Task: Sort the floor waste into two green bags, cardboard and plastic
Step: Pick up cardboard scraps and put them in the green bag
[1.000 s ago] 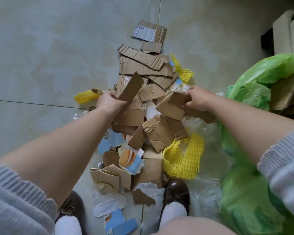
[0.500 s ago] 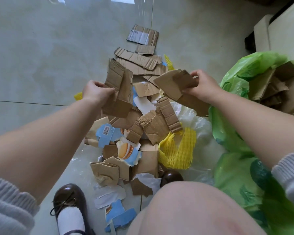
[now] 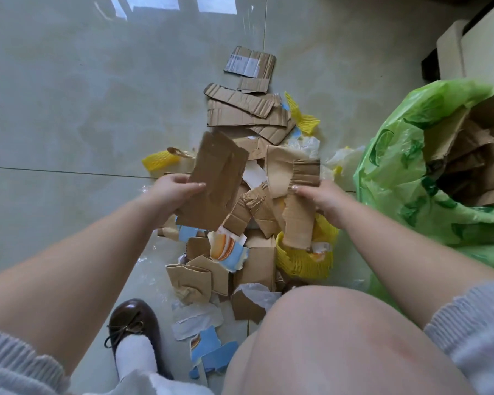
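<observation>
Gripping torn, corrugated cardboard pieces (image 3: pixel 216 178), both hands (image 3: pixel 174 188) above the heap (image 3: pixel 240 252).

Beneath my view, glossy pale tiled floor (image 3: pixel 69 109), window glare (image 3: pixel 166 2) on it, cream furniture (image 3: pixel 479 44) far right.
</observation>
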Available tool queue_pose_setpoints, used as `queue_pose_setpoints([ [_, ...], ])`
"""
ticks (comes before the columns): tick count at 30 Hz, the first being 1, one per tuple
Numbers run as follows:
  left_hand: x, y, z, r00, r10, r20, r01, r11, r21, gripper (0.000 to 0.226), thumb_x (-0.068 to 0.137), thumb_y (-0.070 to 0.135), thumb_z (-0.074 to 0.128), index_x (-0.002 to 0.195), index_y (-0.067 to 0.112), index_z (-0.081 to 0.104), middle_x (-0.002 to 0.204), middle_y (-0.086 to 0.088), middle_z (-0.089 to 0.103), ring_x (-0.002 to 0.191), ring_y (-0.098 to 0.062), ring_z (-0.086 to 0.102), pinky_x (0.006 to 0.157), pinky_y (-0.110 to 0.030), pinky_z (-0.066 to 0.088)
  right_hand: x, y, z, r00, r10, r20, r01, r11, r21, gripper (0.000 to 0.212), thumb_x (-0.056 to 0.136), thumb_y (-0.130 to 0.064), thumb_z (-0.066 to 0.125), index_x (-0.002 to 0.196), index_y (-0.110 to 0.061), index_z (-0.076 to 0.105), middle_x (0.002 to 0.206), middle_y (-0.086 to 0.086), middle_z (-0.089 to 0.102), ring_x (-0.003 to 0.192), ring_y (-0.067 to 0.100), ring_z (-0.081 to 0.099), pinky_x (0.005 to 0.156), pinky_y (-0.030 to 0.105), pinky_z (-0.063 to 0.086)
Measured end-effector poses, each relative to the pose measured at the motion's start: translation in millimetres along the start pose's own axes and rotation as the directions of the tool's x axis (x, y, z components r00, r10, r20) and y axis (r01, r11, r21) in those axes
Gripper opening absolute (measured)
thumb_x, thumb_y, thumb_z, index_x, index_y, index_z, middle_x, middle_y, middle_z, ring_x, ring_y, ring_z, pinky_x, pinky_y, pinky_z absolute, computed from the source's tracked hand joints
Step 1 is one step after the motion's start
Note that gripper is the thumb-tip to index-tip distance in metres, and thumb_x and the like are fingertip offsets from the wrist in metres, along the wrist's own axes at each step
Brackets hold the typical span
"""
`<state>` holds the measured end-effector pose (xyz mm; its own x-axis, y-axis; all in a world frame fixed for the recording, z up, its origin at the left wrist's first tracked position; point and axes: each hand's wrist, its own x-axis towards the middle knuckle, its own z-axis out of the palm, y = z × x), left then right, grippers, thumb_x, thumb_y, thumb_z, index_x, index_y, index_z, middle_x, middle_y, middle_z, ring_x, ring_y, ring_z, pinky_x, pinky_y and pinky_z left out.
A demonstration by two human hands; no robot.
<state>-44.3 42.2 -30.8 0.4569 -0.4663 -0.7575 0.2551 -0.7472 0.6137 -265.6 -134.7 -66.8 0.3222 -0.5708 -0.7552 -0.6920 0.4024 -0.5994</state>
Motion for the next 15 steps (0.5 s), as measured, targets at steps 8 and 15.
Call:
queue_pose_setpoints([
  [8, 26, 3, 21, 0.996, 0.087, -0.033, -0.065, 0.907, 0.416, 0.021, 0.091, 0.027, 0.056, 0.108, 0.014, 0.054, 0.1, -0.008, 0.062, 0.091, -0.026, 0.063, 0.08, -0.04, 0.055, 13, 13, 20, 0.981, -0.153, -0.123, 0.115, 0.955, -0.273, 0.028, 0.082, -0.027, 0.068, 0.107, -0.015, 0.067, 0.109, 0.009, 0.068, 0.1, 0.027, 0.062, 0.08, 0.028, 0.047],
  [15, 43, 1, 25, 0.996, 0.071, -0.051, -0.031, 0.835, 0.55, 0.032, 0.093, 0.029, 0.052, 0.12, 0.011, 0.05, 0.112, -0.009, 0.059, 0.102, -0.029, 0.059, 0.088, -0.042, 0.052, 17, 17, 29, 0.991, -0.108, -0.082, 0.086, 0.967, -0.242, 0.033, 0.083, -0.028, 0.068, 0.113, -0.016, 0.063, 0.107, 0.005, 0.067, 0.102, 0.025, 0.062, 0.087, 0.032, 0.05],
])
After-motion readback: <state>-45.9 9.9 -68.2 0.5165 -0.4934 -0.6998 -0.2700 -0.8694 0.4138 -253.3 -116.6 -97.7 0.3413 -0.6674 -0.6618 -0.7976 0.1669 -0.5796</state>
